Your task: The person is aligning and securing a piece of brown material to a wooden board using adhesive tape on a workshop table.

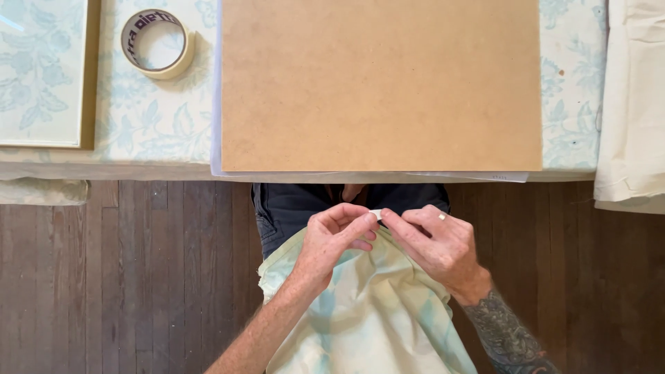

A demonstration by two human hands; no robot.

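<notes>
I pinch a small white bit of tape [376, 214] between my left hand [332, 239] and my right hand [440, 242], down in front of my lap, below the tabletop [152, 118] edge. My fingers [360, 225] on both sides are closed on it. It could stick to itself or to my skin, I think, because it is so tiny. The tape roll [157, 43] sits far off, beside the brown board [381, 83].

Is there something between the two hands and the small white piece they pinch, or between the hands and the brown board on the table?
Nothing visible does. The left hand and right hand already pinch the small white piece at their fingertips. Between them and the brown board lies only open space; the tape roll sits off to the left.
</notes>
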